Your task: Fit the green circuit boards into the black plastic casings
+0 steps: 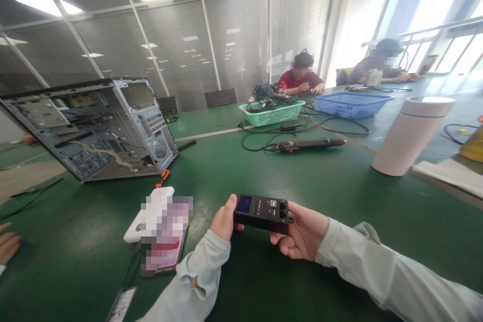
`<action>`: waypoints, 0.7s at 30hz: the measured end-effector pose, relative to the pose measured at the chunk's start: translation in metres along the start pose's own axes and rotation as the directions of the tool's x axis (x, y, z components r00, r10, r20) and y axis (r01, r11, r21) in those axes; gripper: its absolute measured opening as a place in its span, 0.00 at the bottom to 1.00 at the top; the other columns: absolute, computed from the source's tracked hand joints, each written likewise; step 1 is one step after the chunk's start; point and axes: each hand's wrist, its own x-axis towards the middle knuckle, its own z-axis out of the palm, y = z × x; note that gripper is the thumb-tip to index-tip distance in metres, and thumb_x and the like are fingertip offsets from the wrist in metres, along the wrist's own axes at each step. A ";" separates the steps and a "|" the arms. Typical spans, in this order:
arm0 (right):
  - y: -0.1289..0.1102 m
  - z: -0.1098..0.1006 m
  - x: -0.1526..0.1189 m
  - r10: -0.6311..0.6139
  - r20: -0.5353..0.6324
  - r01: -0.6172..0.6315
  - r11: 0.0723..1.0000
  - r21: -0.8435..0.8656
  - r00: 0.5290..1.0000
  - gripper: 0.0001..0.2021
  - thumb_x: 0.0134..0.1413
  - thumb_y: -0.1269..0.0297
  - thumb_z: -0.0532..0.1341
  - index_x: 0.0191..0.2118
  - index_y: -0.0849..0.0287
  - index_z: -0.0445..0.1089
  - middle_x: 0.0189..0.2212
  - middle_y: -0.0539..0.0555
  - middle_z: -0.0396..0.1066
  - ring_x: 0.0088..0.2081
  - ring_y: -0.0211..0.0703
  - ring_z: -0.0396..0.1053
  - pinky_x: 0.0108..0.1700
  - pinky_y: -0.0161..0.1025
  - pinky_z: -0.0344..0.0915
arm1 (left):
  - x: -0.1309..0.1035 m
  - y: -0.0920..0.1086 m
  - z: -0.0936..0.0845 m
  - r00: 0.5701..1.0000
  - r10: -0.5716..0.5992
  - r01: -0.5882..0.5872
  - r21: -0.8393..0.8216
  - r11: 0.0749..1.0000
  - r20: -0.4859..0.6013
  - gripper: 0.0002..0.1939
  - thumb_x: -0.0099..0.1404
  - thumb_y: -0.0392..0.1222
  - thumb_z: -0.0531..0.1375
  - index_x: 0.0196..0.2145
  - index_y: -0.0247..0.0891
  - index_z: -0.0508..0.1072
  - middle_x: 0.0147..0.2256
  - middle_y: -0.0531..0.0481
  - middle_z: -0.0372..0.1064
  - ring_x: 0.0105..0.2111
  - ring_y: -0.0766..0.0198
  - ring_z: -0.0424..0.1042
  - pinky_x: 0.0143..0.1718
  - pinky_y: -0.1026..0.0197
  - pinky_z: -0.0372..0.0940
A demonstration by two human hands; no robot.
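Between my two hands, above the green table, is a small black electronic box with a little dark screen and several ports on its top face. My left hand grips its left end, thumb on the edge beside the screen. Around the right end curl the fingers of my right hand, partly hidden under the box. Left of my hands lie a white power bank and a pink phone, both partly blurred out. Farther off rests a black electric screwdriver with its cable.
An open computer case stands at the left. A green basket full of cables and a blue basket are farther back. At right stands a pale tumbler. Two people sit across the table; another person's hand shows at far left.
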 end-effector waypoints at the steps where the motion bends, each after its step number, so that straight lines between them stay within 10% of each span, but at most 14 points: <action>1: 0.000 0.000 0.001 -0.013 -0.024 0.013 1.000 -0.007 1.000 0.31 0.62 0.46 0.32 0.38 0.67 0.61 0.25 0.56 0.66 0.22 0.37 0.67 0.22 0.28 0.64 | 0.001 0.000 0.000 1.000 -0.006 0.006 -0.017 1.000 -0.002 0.34 0.52 0.68 0.44 0.17 0.33 0.69 0.10 0.51 0.59 0.14 0.67 0.61 0.19 0.65 0.59; 6: 0.002 -0.004 0.009 -0.351 -0.190 0.295 0.917 -0.269 0.917 0.22 0.49 0.50 0.60 0.41 0.62 0.55 0.29 0.54 0.65 0.28 0.40 0.68 0.24 0.27 0.63 | 0.002 0.006 0.002 0.999 -0.033 0.033 -0.112 0.993 0.002 0.34 0.51 0.67 0.46 0.32 0.31 0.71 0.18 0.50 0.65 0.15 0.68 0.63 0.15 0.67 0.58; 11: 0.005 -0.012 0.011 -0.799 0.014 0.588 0.431 -0.684 0.601 0.25 0.43 0.54 0.63 0.44 0.61 0.55 0.39 0.55 0.62 0.37 0.41 0.65 0.36 0.34 0.65 | -0.012 0.015 0.006 0.980 0.199 -0.198 0.036 0.980 -0.010 0.25 0.51 0.56 0.56 0.43 0.37 0.67 0.35 0.47 0.67 0.27 0.66 0.66 0.18 0.69 0.61; 16: 0.005 -0.013 0.007 -0.886 0.200 0.545 0.068 -0.835 0.417 0.20 0.50 0.62 0.57 0.49 0.59 0.55 0.45 0.56 0.58 0.45 0.43 0.60 0.43 0.37 0.64 | -0.020 0.017 0.007 0.937 0.347 -0.347 0.155 0.925 0.027 0.27 0.54 0.46 0.58 0.50 0.39 0.59 0.45 0.43 0.64 0.38 0.62 0.66 0.26 0.67 0.64; 21: 0.005 -0.014 0.005 -0.901 0.226 0.502 -0.010 -0.865 0.371 0.20 0.52 0.63 0.55 0.51 0.58 0.54 0.47 0.56 0.56 0.47 0.43 0.58 0.43 0.36 0.63 | -0.021 0.022 0.005 0.918 0.393 -0.391 0.249 0.886 0.043 0.18 0.55 0.43 0.57 0.44 0.38 0.65 0.45 0.44 0.64 0.43 0.58 0.66 0.31 0.64 0.66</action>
